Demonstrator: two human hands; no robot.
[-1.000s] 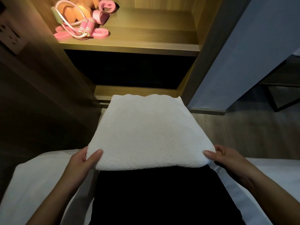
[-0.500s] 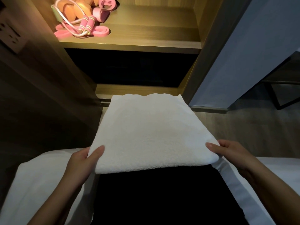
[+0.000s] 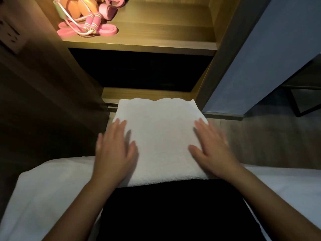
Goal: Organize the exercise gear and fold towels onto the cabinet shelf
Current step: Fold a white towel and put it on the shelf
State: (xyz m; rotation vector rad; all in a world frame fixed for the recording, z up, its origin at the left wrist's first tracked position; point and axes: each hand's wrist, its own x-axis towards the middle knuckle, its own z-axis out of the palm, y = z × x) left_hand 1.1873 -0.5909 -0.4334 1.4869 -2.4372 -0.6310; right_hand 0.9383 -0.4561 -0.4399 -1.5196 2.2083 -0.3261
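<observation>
A folded white towel (image 3: 161,134) lies on my lap, its far edge toward the cabinet. My left hand (image 3: 114,148) rests flat on the towel's left side with fingers spread. My right hand (image 3: 211,146) lies flat on its right side, fingers apart. Neither hand grips anything. On the lit wooden shelf (image 3: 156,33) at the upper left sit a pink jump rope (image 3: 91,23), a pink resistance band (image 3: 104,31) and orange dumbbells (image 3: 78,6).
Below the lit shelf is a dark compartment (image 3: 139,70). A wall socket (image 3: 10,34) is on the left panel. A blue-grey door panel (image 3: 260,54) stands at right. White bedding (image 3: 43,197) lies on both sides of my dark-clothed lap (image 3: 173,214).
Both hands let go of the towel's near corners and moved forward onto its top, palms flat. The towel has stayed on my lap.
</observation>
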